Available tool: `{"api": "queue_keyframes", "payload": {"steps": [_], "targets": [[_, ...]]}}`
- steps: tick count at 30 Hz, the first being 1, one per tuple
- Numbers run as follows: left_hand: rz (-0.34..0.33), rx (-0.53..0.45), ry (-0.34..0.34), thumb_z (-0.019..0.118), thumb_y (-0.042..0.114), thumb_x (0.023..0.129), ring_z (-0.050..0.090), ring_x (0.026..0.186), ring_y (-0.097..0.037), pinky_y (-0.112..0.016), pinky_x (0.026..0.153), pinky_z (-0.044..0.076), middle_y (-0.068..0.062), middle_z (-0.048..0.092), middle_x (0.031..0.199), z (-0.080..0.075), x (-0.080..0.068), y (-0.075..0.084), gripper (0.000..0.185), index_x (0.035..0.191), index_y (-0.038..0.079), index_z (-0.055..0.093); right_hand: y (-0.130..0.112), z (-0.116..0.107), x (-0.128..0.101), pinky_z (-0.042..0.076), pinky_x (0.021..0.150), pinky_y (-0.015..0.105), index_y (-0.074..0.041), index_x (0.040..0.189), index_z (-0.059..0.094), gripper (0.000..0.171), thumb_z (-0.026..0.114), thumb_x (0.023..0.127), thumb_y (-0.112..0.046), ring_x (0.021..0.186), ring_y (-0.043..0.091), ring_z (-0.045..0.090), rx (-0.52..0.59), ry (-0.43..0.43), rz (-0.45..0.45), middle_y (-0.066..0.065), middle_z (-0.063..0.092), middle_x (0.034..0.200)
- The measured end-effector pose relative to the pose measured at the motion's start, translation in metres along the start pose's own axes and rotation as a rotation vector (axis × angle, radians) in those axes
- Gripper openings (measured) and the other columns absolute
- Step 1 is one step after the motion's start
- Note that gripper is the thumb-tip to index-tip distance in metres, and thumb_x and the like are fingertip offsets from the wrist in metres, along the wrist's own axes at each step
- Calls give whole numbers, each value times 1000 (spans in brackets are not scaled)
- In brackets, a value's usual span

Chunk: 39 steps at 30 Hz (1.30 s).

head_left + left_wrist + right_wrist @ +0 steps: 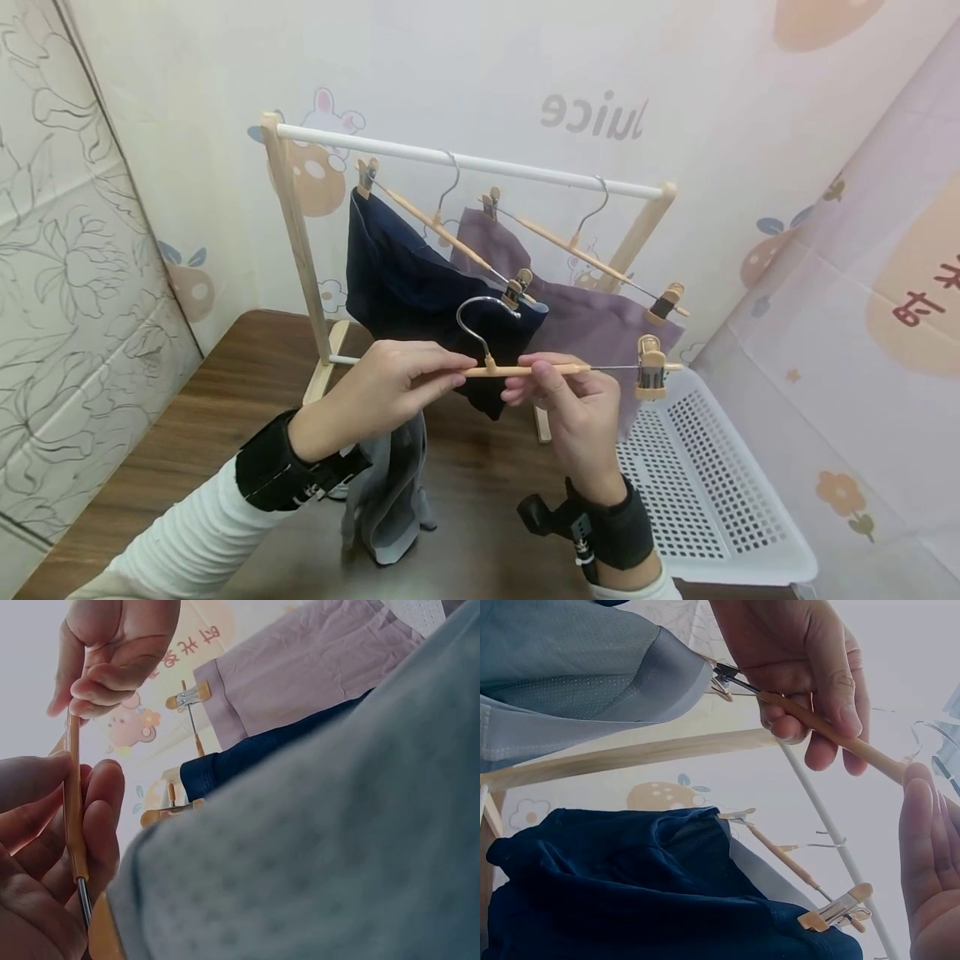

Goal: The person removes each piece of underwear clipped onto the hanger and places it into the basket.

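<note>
In the head view, the left hand [397, 375] pinches the wooden bar of a clip hanger [506, 372] just beside its hook, and the right hand [581, 408] grips the same bar further along, thumb and fingers closed about it. The hanger is held level in front of a rack [465, 162], its hook upward and a clip [651, 371] at its right end. A gray garment [390, 492] hangs below the left hand, above the desk [472, 517]. On the rack hang a navy garment [397, 258] and a mauve garment [585, 325], each on its own hanger; a white basket [675, 500] stands at the right. In the left wrist view, the left hand's thumb and fingers lie on either side of the bar, the right hand's fingertips meet it above, and the gray garment fills the foreground. In the right wrist view, the metal clip at the hanger's other end sits at the gray garment's edge, near the left hand, while the right hand's fingertips touch the bar.
</note>
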<state>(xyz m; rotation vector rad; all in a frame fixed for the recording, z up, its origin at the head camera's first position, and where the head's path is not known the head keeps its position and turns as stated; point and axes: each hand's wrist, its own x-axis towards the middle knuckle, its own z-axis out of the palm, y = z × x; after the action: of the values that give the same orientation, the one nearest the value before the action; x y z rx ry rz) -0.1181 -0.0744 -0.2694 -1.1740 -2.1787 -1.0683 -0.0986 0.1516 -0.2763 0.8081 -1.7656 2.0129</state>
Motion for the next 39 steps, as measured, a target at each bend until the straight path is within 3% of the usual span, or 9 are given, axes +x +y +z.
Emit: {"api": "queue_keyframes", "payload": {"steps": [11,20,26,32,36,39], "targets": [[36,98,82,74,7,84,60,82,-11,-23,65,50,-1,74,94,-7,-1,-2,19,103,7,76,4,0,3,60,65,32,0,100,70,19,51,98,3,69,13,72,63,29,-57,3,75,82],[-2,175,163,79,11,81,62,100,-20,-33,77,53,-7,71,109,-22,-12,-9,27,107,8,74,2,1,3,60,66,31,6,101,68,22,47,97,9,71,15,73,132,21,-112,8,75,83],[-113,131,179,78,10,81,62,99,-16,-28,73,57,-6,69,114,-33,-26,-22,34,115,9,71,4,0,1,59,67,32,10,102,67,19,48,97,8,72,16,73,156,19,-128,9,75,85],[-300,-19,126,67,13,92,63,94,-11,-18,82,53,-5,68,111,-35,-39,-31,35,127,8,63,3,-2,2,59,67,32,10,102,67,20,48,97,8,72,16,73,172,32,-133,10,75,85],[-426,-39,93,61,21,97,61,95,-11,-19,80,51,-4,68,110,-36,-47,-35,33,128,9,62,3,-1,2,59,68,31,9,102,68,20,48,97,7,72,16,73,174,23,-134,9,75,85],[-463,-45,74,58,24,99,62,97,-13,-21,79,51,-4,70,114,-36,-50,-37,31,125,9,65,4,0,2,60,68,31,9,102,68,20,48,97,7,73,16,73,184,19,-136,9,75,85]]}}
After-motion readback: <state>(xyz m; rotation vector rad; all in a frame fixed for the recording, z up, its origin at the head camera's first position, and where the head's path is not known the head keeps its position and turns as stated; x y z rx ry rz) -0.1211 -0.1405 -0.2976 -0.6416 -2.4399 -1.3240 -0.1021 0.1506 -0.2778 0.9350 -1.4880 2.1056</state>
